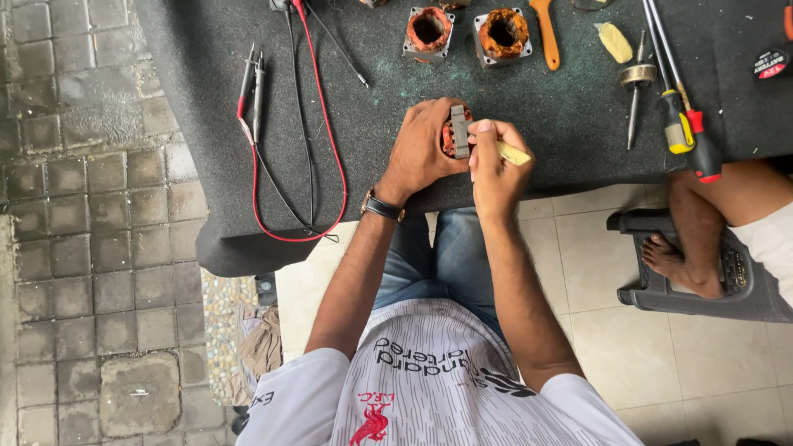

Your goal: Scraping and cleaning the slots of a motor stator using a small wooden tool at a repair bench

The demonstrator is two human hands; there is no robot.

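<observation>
Both hands' fingers grip things: left hand [421, 153] half-hides copper-wound stator [456, 132], right hand [493, 169] pinches yellowish strip [514, 154].

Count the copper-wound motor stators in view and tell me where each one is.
3. Two stand side by side at the far edge of the dark mat: one on the left, one on the right. The third stator is held in the left hand, partly hidden. Others may lie out of frame.

I'm at an informal repair workshop: my felt-covered bench [206, 124] carries wound motor stators [467, 33], multimeter probes [252, 78] and screwdrivers [686, 124], set over paving stones [74, 206].
</observation>
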